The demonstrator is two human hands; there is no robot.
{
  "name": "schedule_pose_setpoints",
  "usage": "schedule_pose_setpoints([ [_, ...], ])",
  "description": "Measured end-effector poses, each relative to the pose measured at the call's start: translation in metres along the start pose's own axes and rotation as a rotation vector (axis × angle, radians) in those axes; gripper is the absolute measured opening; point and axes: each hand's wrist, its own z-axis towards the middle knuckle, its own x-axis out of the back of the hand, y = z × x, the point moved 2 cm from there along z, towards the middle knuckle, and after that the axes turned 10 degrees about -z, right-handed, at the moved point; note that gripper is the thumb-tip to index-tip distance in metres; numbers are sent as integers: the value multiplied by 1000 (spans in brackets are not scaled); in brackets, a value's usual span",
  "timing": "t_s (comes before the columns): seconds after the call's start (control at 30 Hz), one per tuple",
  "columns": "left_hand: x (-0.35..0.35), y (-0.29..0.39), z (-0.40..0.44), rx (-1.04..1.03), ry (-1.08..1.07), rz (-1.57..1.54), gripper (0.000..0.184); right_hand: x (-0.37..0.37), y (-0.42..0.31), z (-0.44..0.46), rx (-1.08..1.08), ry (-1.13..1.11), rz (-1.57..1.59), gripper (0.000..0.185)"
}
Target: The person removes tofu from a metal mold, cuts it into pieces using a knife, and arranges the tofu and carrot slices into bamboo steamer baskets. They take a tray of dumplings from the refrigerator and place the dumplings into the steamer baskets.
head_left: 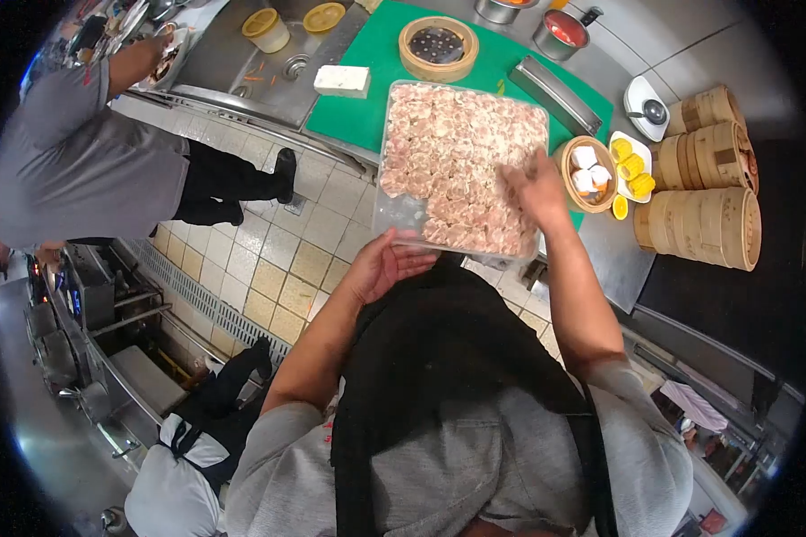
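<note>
A large clear plastic tray (pixel 401 215) filled with rows of pale meat dumplings (pixel 461 134) extends over the near edge of the counter. At its near left corner, several dumplings are gone and bare plastic shows. My left hand (pixel 387 267) grips that near edge from below, palm up, with its fingers partly under the tray. Over the right side of the dumplings is my right hand (pixel 535 192), fingers bent down onto them. Its fingertips are blurred, so a hold on a dumpling cannot be made out. Beside it stands a bamboo steamer (pixel 568 183) with white and orange pieces inside.
A green cutting board (pixel 354 116) carries another bamboo steamer (pixel 439 49), a white block (pixel 341 81) and a long metal box (pixel 555 96). At right are a corn plate (pixel 631 167) and stacked steamers (pixel 698 228). A co-worker (pixel 90 170) stands left by the sink (pixel 282 40).
</note>
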Motion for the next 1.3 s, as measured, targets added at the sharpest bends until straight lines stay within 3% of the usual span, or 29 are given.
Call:
schedule_pose_setpoints([
  [0.07,-2,-1,5,36,-6,34,70,1,-10,16,13,137,-243,91],
  [0.17,2,5,14,153,-124,58,74,6,-19,34,38,161,-253,89],
  [0.33,-3,48,31,-14,77,110,67,3,-15,47,100,231,-216,78],
  [0.47,8,81,60,-41,34,225,59,5,-8,-10,100,372,-272,79],
  [0.6,4,105,52,113,-28,404,51,-29,-20,-107,13,626,-370,75],
  [0.67,9,105,55,163,-65,442,50,-60,-10,-125,-446,451,623,72],
  [0.7,13,103,56,237,-102,445,50,-69,-11,-127,-344,497,760,71],
  [0.8,19,103,52,347,-122,553,50,-79,-6,-109,-420,550,689,69],
  [0.87,14,109,52,473,-195,674,50,-71,-6,-98,-417,563,816,67],
  [0.93,5,129,51,496,-210,824,43,-64,15,-82,-330,574,746,75],
  [1.0,-3,154,61,136,-225,1239,31,-53,17,-72,-355,540,710,77],
  [1.07,-11,179,67,-557,-11,1469,24,-47,10,-75,-378,511,681,79],
  [1.13,-34,204,70,-1029,104,1656,25,-46,-3,-81,-420,556,645,82],
  [1.2,-29,213,101,-921,106,1630,22,-49,-9,-87,-519,541,704,81],
  [1.3,-22,220,117,-756,109,1632,19,-50,-19,-88,-574,518,801,64],
])
